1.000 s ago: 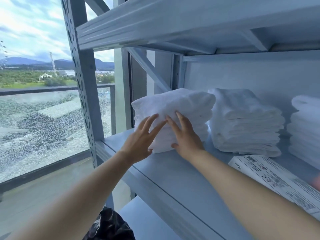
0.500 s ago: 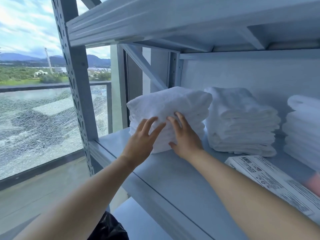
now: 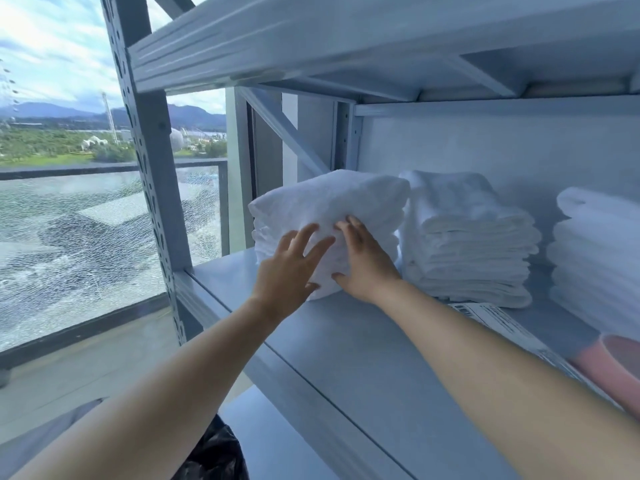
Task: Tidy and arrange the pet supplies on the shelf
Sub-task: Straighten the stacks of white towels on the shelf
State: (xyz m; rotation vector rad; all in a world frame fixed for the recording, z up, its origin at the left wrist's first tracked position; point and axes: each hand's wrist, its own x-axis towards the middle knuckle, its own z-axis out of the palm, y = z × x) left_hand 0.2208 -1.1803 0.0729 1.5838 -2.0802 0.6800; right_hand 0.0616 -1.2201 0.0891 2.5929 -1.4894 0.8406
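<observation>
We see three folded white towel piles on grey shelf [image 3: 363,358]: left stack [image 3: 329,206] just beside middle stack [image 3: 464,244]; right stack [image 3: 595,251] apart.

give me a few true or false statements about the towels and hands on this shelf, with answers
1. Both the left hand and the right hand touch the leftmost towel stack. True.
2. The left hand is curled into a fist. False: its fingers are spread on the stack.
3. Three white towel stacks sit on the shelf. True.
4. The labelled box sits on top of the middle towel stack. False: it lies on the shelf in front of that stack.
</observation>
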